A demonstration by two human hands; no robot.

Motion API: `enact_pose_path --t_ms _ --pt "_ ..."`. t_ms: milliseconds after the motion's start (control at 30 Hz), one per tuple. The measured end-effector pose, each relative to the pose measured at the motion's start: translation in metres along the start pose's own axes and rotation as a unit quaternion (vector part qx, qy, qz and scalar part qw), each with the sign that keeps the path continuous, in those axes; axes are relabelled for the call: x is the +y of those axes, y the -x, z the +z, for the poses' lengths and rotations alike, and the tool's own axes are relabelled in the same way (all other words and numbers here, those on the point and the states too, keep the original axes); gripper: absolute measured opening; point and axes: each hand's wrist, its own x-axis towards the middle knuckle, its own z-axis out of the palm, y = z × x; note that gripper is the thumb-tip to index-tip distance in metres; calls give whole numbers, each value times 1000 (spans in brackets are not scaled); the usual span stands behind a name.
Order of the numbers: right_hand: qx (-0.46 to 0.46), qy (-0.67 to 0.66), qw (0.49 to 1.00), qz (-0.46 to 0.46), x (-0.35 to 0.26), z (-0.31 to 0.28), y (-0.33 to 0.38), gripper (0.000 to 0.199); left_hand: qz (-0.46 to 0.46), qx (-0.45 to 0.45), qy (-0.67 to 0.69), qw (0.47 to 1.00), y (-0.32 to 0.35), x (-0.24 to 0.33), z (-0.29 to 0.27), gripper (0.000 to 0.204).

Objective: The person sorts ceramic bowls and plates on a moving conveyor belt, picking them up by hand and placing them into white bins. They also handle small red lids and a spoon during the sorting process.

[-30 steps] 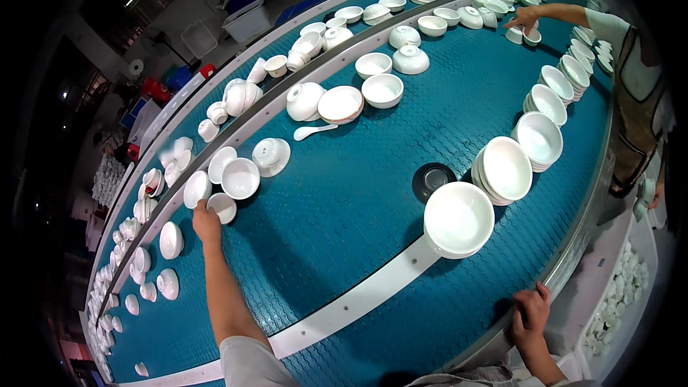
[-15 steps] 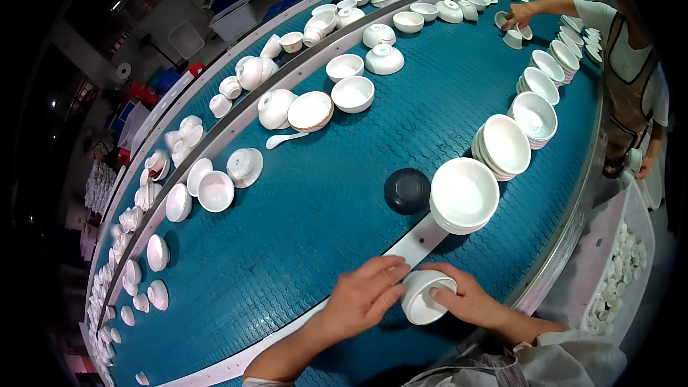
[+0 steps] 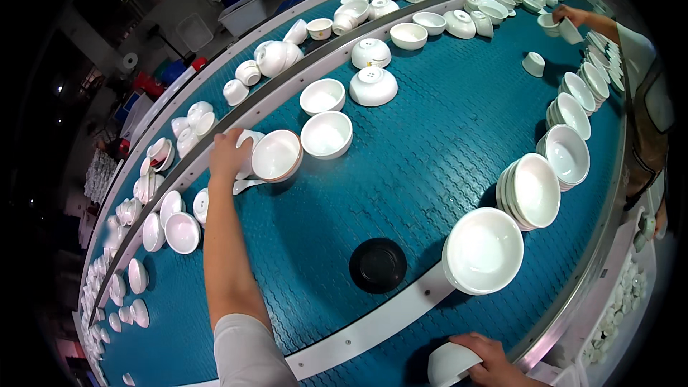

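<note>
At the inner rail on the left, my left hand (image 3: pixel 228 152) reaches out with its fingers closed round a white bowl (image 3: pixel 246 165), which the hand partly covers. Right beside it stands a brown-rimmed white bowl (image 3: pixel 277 156), with a white spoon (image 3: pixel 247 185) below. Low in the view, my right hand (image 3: pixel 493 360) grips another white bowl (image 3: pixel 450 364) by its side, tilted. A black bowl (image 3: pixel 378 265) lies on the blue belt (image 3: pixel 322 208), between my two hands. Just beyond my right hand is a stack of large white bowls (image 3: pixel 484 252).
Stacked bowls (image 3: pixel 566 154) line the belt's right side. A metal divider (image 3: pixel 358 344) crosses in front of me. Across the inner rail (image 3: pixel 315 68), more crockery sits on an outer belt. At far right, a co-worker's hand (image 3: pixel 570 16) holds bowls; a white bin (image 3: pixel 620 315) contains small white pieces.
My left hand has gone from beside the right hand to the bowl by the rail. My right hand has moved lower with its bowl. The co-worker has lifted bowls. The view has shifted.
</note>
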Motion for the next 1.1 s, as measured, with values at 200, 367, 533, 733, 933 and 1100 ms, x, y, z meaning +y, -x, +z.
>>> enact_pose_path --t_ms 200,367,533,733,933,1100 --pt "111 28 984 -137 17 -32 -19 36 56 4 -54 997 154 11 -35 60" --pt "134 -13 985 -105 22 -41 -15 35 85 51 -51 994 272 23 -61 72" --pt "299 -227 926 -53 30 -55 31 30 -160 100 496 847 276 -50 -81 49" --pt "468 -334 818 23 47 -40 138 29 -223 70 485 843 316 -131 -66 35" --pt "583 -320 730 153 145 -19 255 31 -294 -152 418 846 374 -113 -15 46" --pt "793 -356 427 249 305 31 398 32 -304 -183 433 828 410 -138 -68 48"
